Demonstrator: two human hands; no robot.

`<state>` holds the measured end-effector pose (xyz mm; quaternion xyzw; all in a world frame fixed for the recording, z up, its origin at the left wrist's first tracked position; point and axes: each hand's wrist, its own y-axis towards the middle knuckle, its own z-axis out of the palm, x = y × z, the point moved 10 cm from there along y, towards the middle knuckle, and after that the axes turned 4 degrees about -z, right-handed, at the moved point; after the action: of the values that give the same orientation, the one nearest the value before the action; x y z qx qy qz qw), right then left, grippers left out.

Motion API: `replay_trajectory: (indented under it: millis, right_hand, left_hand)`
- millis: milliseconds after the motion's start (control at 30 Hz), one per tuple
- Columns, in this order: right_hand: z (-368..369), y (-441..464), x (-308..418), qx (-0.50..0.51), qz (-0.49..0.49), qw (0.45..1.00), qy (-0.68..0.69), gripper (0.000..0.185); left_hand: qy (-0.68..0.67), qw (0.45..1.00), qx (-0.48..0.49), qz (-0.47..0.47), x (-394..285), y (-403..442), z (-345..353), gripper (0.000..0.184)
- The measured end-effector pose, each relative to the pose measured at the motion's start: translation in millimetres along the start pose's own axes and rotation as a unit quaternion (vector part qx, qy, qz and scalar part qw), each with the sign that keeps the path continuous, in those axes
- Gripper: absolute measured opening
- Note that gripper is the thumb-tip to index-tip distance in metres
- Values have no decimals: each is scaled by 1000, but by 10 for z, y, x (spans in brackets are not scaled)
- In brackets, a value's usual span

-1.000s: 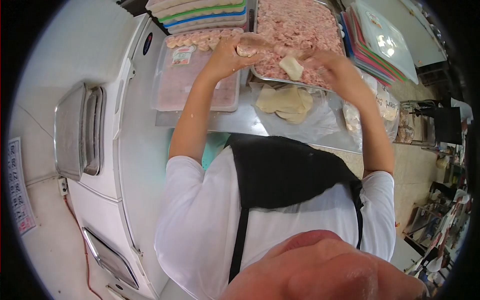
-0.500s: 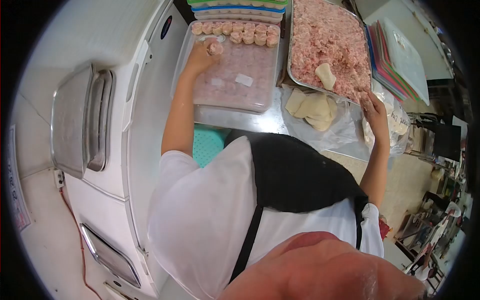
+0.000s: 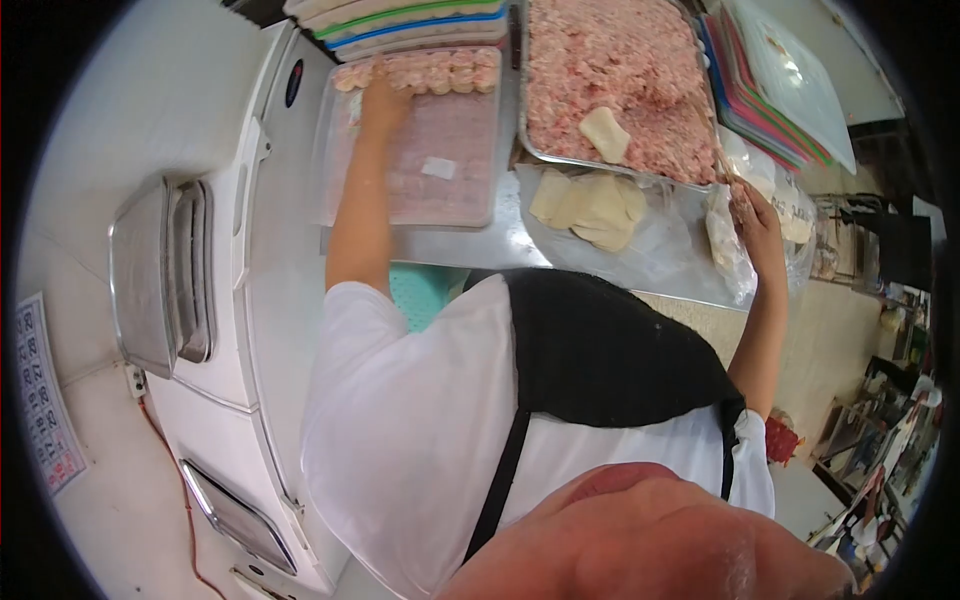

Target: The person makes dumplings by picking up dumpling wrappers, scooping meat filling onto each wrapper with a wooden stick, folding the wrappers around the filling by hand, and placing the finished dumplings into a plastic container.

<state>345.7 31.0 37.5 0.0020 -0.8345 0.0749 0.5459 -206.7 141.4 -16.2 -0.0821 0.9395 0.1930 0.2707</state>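
My left hand (image 3: 385, 108) reaches over a clear plastic tray lid (image 3: 440, 205), its fingers closed at the left part of a double row of meat-filled dumplings (image 3: 455, 72). The dumpling under those fingers is mostly hidden. Near the front right corner of a metal tray (image 3: 570, 160) heaped with pink minced meat (image 3: 620, 70), my right hand (image 3: 757, 215) has curled fingers smeared with meat. They close round something thin that I cannot make out. One pale dough wrapper (image 3: 605, 134) lies on the meat. A pile of wrappers (image 3: 590, 210) rests on a plastic bag in front.
Stacked lidded containers (image 3: 410, 25) stand behind the dumplings. Coloured plastic lids (image 3: 780, 80) lean right of the meat tray. Bagged goods (image 3: 795, 215) lie beside my right hand. A white fridge (image 3: 285, 300) borders the left, and a turquoise perforated stool (image 3: 420, 295) sits under the table.
My left hand has carried a dumpling up to the rows. My right hand has drawn slightly away from the meat tray's corner. The whole view has shifted, with the table things further left.
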Motion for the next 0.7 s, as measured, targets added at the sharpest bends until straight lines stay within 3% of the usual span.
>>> replay_trajectory:
  millis: [100,233,333,400,467,533,600,700]
  right_hand:
    - [-121,138,-32,27,-15,999,-40,36]
    - [-251,376,-130,80,-73,976,-186,32]
    - [-319,598,89,66,-209,866,-449,32]
    - [-435,827,124,65,-236,813,-528,32]
    - [-526,1024,305,53,-278,755,-591,32]
    - [-586,1193,548,14,-343,735,-585,32]
    - [-498,1382,654,12,-355,721,-596,22]
    - [-154,1568,396,-27,-531,652,-541,15]
  left_hand:
    - [120,985,122,7,-132,-56,133,71]
    - [39,993,100,53,-1512,-500,15,48]
    - [-15,979,131,156,-2478,-952,422,36]
    - [43,978,165,119,-2785,-1106,698,33]
    - [68,976,159,130,-2936,-1190,842,31]
    - [62,974,112,185,-3025,-1343,976,29]
    - [65,974,144,163,-2937,-1361,1083,28]
    - [3,985,126,121,-2831,-1275,964,23]
